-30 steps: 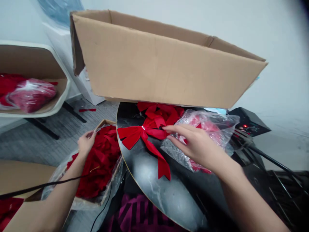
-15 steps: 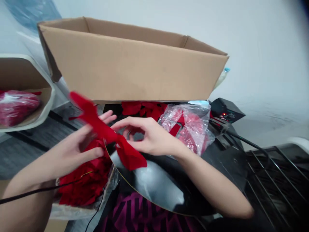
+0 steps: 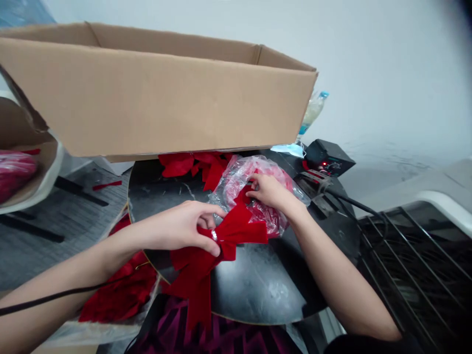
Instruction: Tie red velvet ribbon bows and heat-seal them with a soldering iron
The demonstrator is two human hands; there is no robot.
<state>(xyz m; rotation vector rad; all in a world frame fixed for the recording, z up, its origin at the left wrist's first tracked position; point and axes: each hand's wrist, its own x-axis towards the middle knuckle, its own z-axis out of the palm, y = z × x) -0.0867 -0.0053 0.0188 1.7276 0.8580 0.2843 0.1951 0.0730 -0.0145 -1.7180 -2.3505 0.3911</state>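
My left hand (image 3: 193, 227) pinches a red velvet bow (image 3: 239, 231) at its middle, beside a small silvery band. The bow's loops and tails spread over the table's front edge. My right hand (image 3: 268, 191) is at a clear plastic bag (image 3: 236, 172) holding red pieces, just behind the bow. Its thumb and fingertips are closed together at dark red fabric; I cannot tell whether that fabric belongs to the bow or lies in the bag.
A large cardboard box (image 3: 165, 98) stands behind the round black table (image 3: 258, 290). Red fabric pieces (image 3: 180, 164) lie by the bag. At right are a black device (image 3: 328, 157) with a red light and a wire rack (image 3: 416, 255). More red bows (image 3: 121, 290) fill a container at lower left.
My right hand has left the bow's middle and reached the plastic bag. My left hand has taken hold of the bow's middle, and the bow now sits lower and further right.
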